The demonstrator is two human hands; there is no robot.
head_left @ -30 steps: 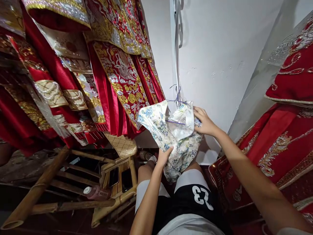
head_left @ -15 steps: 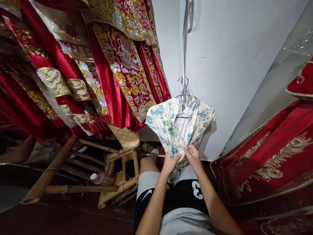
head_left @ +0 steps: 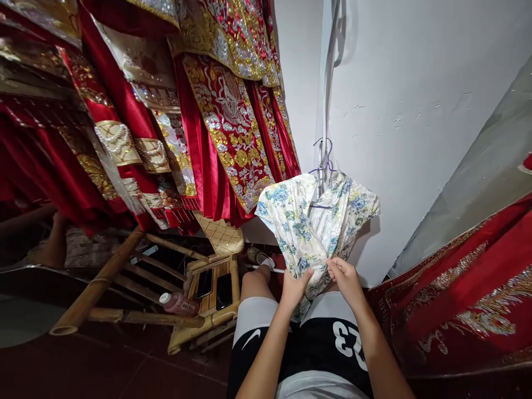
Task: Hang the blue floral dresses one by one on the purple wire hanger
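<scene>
A white short-sleeved blouse (head_left: 297, 221) with blue and yellow flowers hangs on a thin purple hanger (head_left: 328, 155) by the wall. Its front panels cross over at the waist. My left hand (head_left: 296, 289) grips the lower left side of the blouse, thumb on top and fingers hidden behind the cloth. Beside it, my right hand (head_left: 344, 277) pinches the fabric at the waist near the crossing edge. The blouse's lower part drops between my knees.
Red costumes (head_left: 233, 127) with gold and silver sequins hang at the left. A bamboo stool (head_left: 235, 321) holds two phones, with a pink bottle (head_left: 179, 305) beside it. More red embroidered cloth (head_left: 469, 299) lies at the right. Behind the blouse is a white wall (head_left: 399, 72).
The view has shifted, so the scene sits slightly further right and lower. Both hands stay on the blouse's waist; the right fingers are now drawn closer together on the cloth.
</scene>
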